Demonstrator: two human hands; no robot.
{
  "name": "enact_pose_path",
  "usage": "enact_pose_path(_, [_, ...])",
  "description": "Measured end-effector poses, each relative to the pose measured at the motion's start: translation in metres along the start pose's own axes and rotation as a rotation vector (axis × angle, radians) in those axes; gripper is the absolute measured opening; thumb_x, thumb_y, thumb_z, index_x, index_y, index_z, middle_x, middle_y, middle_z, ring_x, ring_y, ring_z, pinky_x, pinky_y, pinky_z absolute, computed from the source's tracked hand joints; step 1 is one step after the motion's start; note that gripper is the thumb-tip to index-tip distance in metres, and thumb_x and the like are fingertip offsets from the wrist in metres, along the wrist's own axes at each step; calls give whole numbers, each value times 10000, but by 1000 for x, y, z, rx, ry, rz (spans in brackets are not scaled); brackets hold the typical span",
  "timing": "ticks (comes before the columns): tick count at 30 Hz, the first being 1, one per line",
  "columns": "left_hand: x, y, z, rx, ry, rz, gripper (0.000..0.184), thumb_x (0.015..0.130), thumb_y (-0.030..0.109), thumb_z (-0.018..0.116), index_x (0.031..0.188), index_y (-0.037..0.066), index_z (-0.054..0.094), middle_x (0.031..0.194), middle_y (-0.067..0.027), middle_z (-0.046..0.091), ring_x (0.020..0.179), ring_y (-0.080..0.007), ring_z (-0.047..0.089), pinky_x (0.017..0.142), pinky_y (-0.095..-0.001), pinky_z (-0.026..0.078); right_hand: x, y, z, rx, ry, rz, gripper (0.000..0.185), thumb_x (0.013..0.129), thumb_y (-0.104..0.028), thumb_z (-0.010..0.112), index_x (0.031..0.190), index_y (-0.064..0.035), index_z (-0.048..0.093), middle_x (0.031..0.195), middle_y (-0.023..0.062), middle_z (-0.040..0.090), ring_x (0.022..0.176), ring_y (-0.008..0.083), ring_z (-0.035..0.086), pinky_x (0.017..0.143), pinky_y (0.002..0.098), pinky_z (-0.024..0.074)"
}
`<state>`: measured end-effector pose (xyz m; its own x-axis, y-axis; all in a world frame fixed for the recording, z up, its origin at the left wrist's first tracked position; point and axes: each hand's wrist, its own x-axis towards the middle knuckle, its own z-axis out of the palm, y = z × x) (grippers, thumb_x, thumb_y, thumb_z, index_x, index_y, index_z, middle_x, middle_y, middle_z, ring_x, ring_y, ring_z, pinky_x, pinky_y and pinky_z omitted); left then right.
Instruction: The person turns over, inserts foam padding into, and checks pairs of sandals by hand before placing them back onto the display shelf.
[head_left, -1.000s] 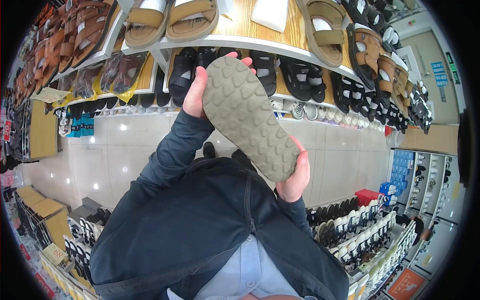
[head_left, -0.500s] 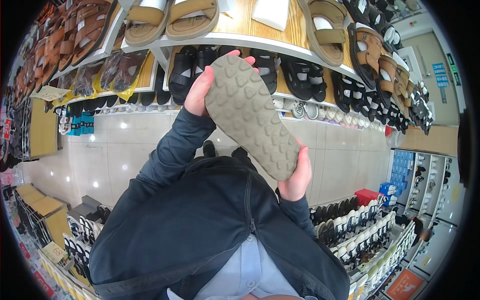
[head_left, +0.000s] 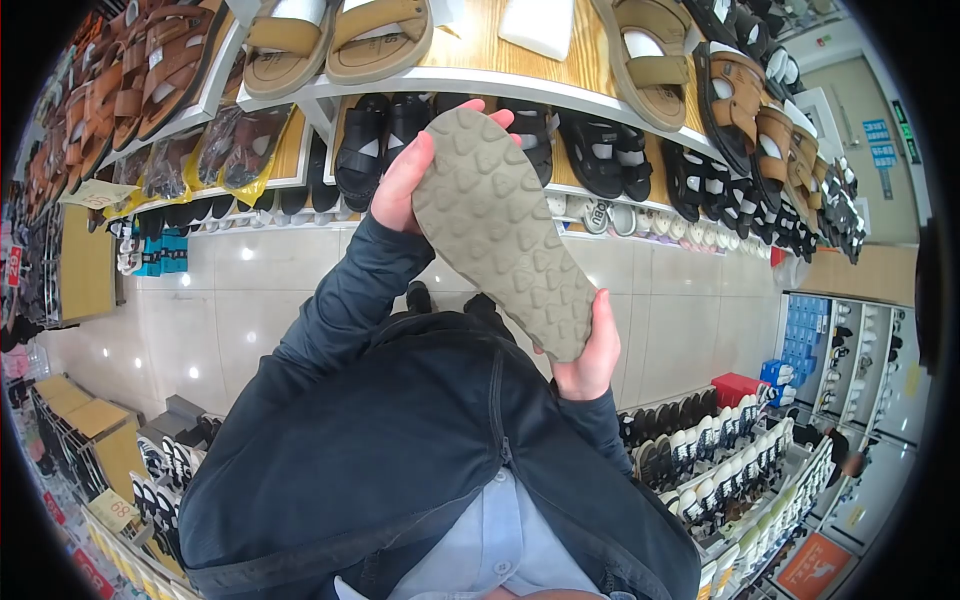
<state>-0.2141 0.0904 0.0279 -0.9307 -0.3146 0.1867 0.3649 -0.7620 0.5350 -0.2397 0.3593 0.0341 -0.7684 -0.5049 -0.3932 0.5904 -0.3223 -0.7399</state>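
Note:
A sandal (head_left: pixel 505 230) is held up in front of my body, its grey-green sole with raised lumpy treads turned toward me. My left hand (head_left: pixel 403 180) is closed around its upper left end, with the thumb along the edge and fingertips showing past the far side. At the lower right end, my right hand (head_left: pixel 590 355) grips the other tip, thumb on the edge and most fingers behind. The upper side and straps are hidden from view. Just beyond it stands a wooden shelf (head_left: pixel 480 62) bearing tan sandals (head_left: pixel 385 40).
Black sandals (head_left: pixel 600 155) line the lower shelf. Brown sandals (head_left: pixel 165 65) are at the far left. A white insert (head_left: pixel 537 28) lies on the top shelf. Racks of sneakers (head_left: pixel 715 465) stand behind at the right. Another person (head_left: pixel 840 455) is at the right edge.
The sandal and both hands stay almost where they were. The right thumb has shifted slightly along the sandal's edge, and the view has moved a little.

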Motion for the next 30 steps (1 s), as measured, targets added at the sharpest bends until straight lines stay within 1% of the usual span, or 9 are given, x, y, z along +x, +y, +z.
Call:
enact_pose_path(1, [0,0,0,10,-9,1,783,1062,531,438,1601,-3,245,1618,-222,355,1451,-356,415,1179,-514,379,0,-2,-2,7,-12,25,569,1121,-382,355,1410,92,483,1331,211,622,1220,285,623,1048,400,485])
enact_pose_path(3, [2,2,-2,41,-18,-8,780,1063,527,436,1601,-4,244,1618,-225,353,1448,-354,417,1180,-515,378,0,0,-2,-37,-4,-47,562,1120,-377,348,1393,91,500,1322,207,625,1213,281,624,1047,396,483])
enact_pose_path(5, [3,2,-5,46,-18,-17,776,1064,524,434,1601,-3,243,1620,-228,349,1452,-354,413,1183,-515,374,3,5,2,-140,34,-240,558,1118,-375,345,1374,89,517,1313,203,628,1206,277,626,1046,393,482])
enact_pose_path(13, [2,5,-16,-15,16,-24,769,1064,524,401,1607,6,234,1634,-232,323,1496,-367,355,1209,-525,335,10,2,10,-201,-23,-312,571,1107,-383,363,1364,97,535,1309,213,621,1218,277,612,1058,388,468])
enact_pose_path(19, [-1,11,-26,-222,77,-122,728,1072,498,317,1570,-33,304,1607,-257,361,1482,-378,378,1214,-517,325,15,-1,-1,-288,-80,-393,564,1093,-373,395,1353,103,550,1305,213,621,1207,272,611,1056,382,460])
enact_pose_path(22, [-1,17,-23,-111,187,-114,682,1087,465,293,1525,-52,369,1550,-267,439,1410,-367,471,1179,-492,381,17,-7,-3,-454,-91,-462,596,1091,-407,383,1341,109,551,1293,210,625,1193,267,617,1044,383,469])
enact_pose_path(26, [2,10,-19,36,350,-63,576,1104,421,333,1456,-15,469,1457,-228,551,1282,-325,585,1106,-465,462,20,-8,-5,-610,-64,-539,609,1092,-423,371,1331,105,559,1283,197,626,1180,259,618,1039,376,471])
enact_pose_path(28, [2,2,-24,126,377,-41,522,1110,399,357,1416,7,516,1413,-199,599,1231,-302,621,1075,-453,490,19,-8,-1,-581,-44,-547,599,1092,-419,382,1332,100,559,1280,190,623,1179,257,616,1040,380,470])
enact_pose_path(30, [2,-2,-25,136,406,-51,487,1115,378,365,1404,23,532,1406,-176,611,1234,-287,621,1078,-442,488,19,-8,-1,-518,-27,-534,586,1090,-415,398,1337,92,555,1289,184,614,1185,256,611,1043,386,469])
